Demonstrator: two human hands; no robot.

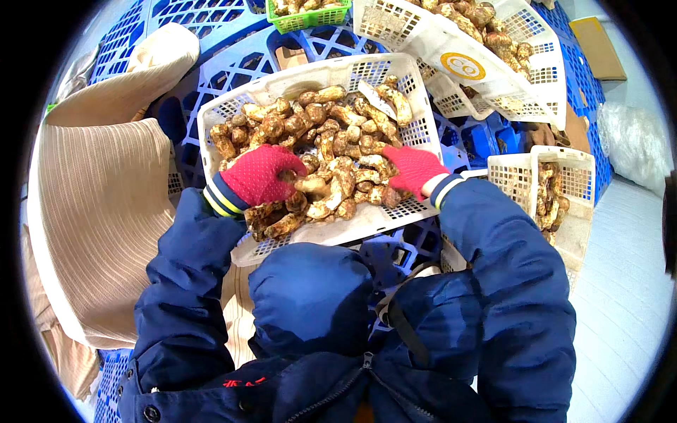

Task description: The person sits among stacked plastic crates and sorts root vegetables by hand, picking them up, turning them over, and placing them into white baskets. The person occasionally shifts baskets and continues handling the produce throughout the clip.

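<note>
A white plastic basket (243, 256) full of brown and cream mushrooms (338, 185), with thick stems, lies before me. My left hand (262, 174), in a red dotted glove, rests over the mushrooms at the basket's left side. Its fingers are curled beside a mushroom; whether they grip it I cannot tell. My right hand (415, 169), in a matching glove, reaches over the basket's right rim, fingertips among the mushrooms; a hold on one cannot be made out. A flat whitish piece (376, 99) lies on the mushrooms at the upper right.
Blue plastic pallets (222, 69) lie beneath. A large white basket (439, 50) of mushrooms stands upper right, a green basket (312, 18) at the top, another white basket (574, 211) at right. A ribbed beige sheet (106, 211) curves at left. Cardboard (597, 47) and clear plastic wrap (629, 143) lie far right.
</note>
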